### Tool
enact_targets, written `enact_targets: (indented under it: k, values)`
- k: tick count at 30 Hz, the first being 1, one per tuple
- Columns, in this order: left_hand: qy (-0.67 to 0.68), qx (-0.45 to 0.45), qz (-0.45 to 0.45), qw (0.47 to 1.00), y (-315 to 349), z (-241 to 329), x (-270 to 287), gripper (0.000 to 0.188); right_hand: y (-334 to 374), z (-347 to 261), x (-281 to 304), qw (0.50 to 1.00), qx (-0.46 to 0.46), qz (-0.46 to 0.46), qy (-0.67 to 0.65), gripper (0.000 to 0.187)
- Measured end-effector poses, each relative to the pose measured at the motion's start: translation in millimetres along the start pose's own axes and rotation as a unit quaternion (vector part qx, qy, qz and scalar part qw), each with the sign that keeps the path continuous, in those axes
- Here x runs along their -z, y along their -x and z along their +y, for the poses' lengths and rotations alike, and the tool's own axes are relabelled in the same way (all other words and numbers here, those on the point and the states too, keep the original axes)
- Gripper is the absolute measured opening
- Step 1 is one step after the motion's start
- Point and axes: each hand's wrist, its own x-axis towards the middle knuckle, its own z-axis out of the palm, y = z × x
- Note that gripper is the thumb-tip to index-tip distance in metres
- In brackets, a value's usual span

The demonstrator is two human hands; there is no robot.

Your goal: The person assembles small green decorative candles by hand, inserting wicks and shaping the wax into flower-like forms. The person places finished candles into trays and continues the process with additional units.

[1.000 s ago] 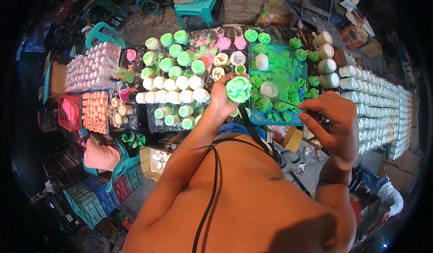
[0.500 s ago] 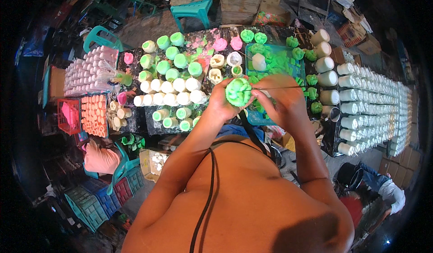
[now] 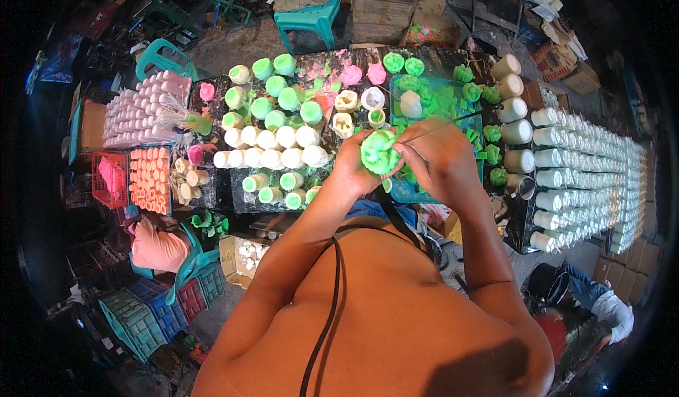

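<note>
Head view: Two bare hands meet above the near edge of a dark bench.
Left hand: Clasped around a ruffled green piece, holding it raised.
Right hand: Fingertips pinched on a thin tool; out to the right a second ago, now close against the piece's right side.
Green piece: In the left hand's grasp; the shift suggests close work on its surface.
Blue tray: Beyond the right hand, strewn with green scraps.
Teal chair: Past the far edge.

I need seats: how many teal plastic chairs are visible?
3 clearly: top-centre chair, upper-left chair, lower-left chair. More may be hidden in the dark surroundings.
</note>
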Motion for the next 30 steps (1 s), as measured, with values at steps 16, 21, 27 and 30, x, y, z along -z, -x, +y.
enact_targets:
  k: [16,21,27,30]
  values:
    - [0.048,0.033,-0.076,0.995,-8,1,15,0.043,6,-4,-10,1.0,-0.026,0.004,0.009,0.014]
    - [0.023,0.011,-0.052,0.998,-5,-1,10,0.043,8,-6,-13,1.0,-0.03,0.005,0.006,0.014]
    - [0.041,0.026,-0.09,0.995,-3,2,19,0.043,8,-9,-14,1.0,-0.023,0.001,0.011,0.013]
    - [0.031,0.013,-0.088,0.996,-3,1,17,0.043,10,-9,-16,1.0,-0.027,0.012,0.003,0.012]
